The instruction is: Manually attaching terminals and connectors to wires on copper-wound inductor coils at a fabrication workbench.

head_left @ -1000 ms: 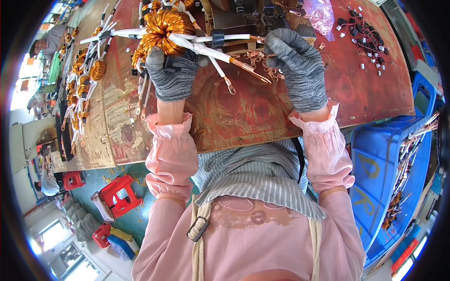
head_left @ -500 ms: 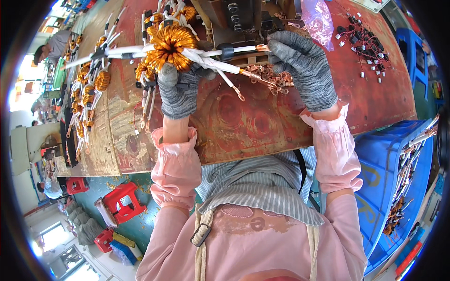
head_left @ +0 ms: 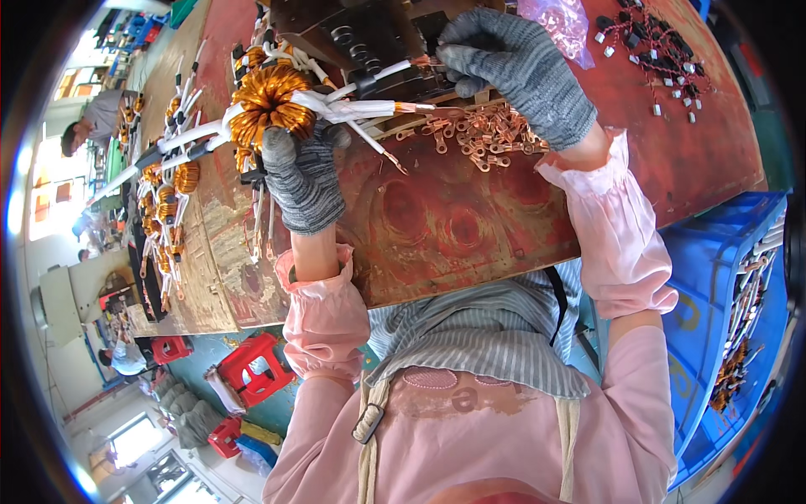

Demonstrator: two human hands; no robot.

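Note:
In my gloved left hand (head_left: 304,172) is a ring-shaped coil (head_left: 273,105) of orange copper wire with white-sleeved leads. Its fingers are closed round the underside. Leads point right, and one lower lead (head_left: 378,144) ends in bare copper. My gloved right hand (head_left: 512,71) pinches at the copper tip (head_left: 426,61) of the upper lead, in front of a dark metal machine (head_left: 361,42). Its fingertips partly hide whether a lug sits there. Below that hand lies a pile of copper cable lugs (head_left: 487,139) on the worn red table (head_left: 453,227).
More wound coils (head_left: 164,206) with white leads lie at the left. A pink plastic bag (head_left: 558,29) and a heap of small black parts with red wires (head_left: 651,59) are at the far right. A blue crate (head_left: 705,311) stands beside the table; red stools (head_left: 256,370) are on the floor.
The coil and both hands have shifted left, the right hand also upward, with the leads tilting up at the right. The lug pile shows more fully now. The whole view has turned slightly.

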